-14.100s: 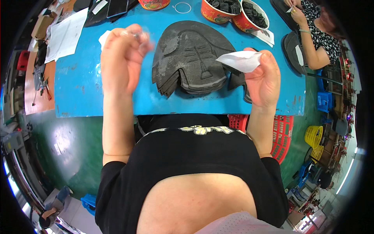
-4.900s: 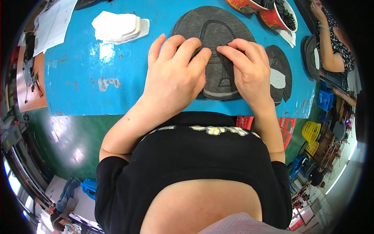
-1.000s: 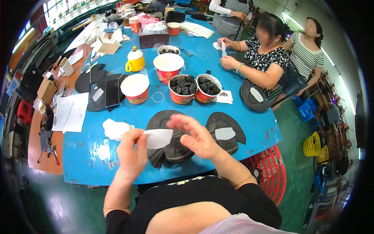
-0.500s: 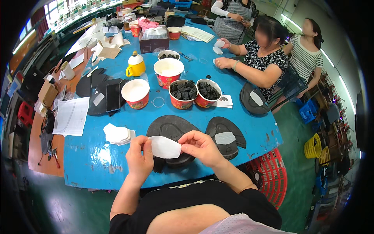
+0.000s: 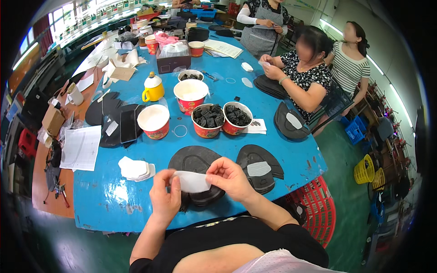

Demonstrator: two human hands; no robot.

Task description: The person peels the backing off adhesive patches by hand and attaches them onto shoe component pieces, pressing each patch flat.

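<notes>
Between my two hands a thin white rounded patch (image 5: 193,182) is stretched above the table. My left hand (image 5: 165,196) pinches its left end between thumb and fingers, and my right hand (image 5: 231,181) pinches the right end. Beneath it lie flat black curved pieces (image 5: 193,155), partly hidden by the patch and my hands. To their right is another set of black pieces (image 5: 262,184), with a white patch (image 5: 259,169) lying on top. A small stack of white patches (image 5: 134,168) sits left of my left hand.
Paper tubs (image 5: 154,123) stand ahead, two holding small black pieces (image 5: 208,116). Near them are a yellow mug (image 5: 153,88) and a dark phone (image 5: 130,126). A seated co-worker (image 5: 306,68) handles a white piece at the right. A red basket (image 5: 314,211) is below the table's right edge.
The patch has tilted and looks narrower, still held at both ends. The co-worker's hands have come together around a white piece. My view has shifted slightly.
</notes>
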